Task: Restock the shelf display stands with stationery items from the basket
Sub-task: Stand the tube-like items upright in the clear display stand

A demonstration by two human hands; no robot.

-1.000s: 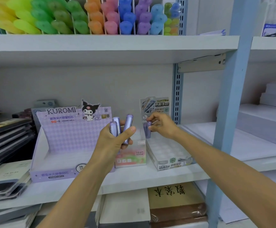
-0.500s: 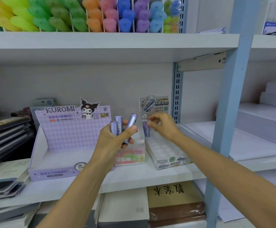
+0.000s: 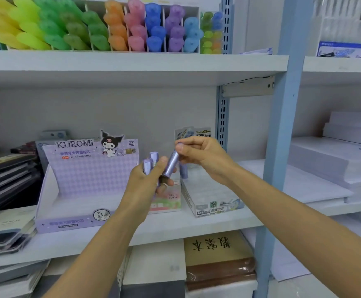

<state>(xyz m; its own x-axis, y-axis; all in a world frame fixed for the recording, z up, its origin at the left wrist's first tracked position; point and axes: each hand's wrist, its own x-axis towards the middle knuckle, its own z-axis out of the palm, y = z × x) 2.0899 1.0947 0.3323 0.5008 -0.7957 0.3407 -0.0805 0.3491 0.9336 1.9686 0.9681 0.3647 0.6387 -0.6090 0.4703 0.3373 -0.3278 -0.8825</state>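
Lilac tube [image 3: 171,163], just right of the KUROMI box [image 3: 84,168]: right hand [image 3: 203,155] fingers pinch its top; left hand [image 3: 145,181] fingers curl round it and 2 more tubes [image 3: 150,162].

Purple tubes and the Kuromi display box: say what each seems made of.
The purple tubes are probably plastic with a satin, slightly metallic sheen; a soft highlight runs along the tilted one. The Kuromi display box looks like matte printed cardboard, going by its flat folded panels, die-cut top edge and white unprinted inner sides.
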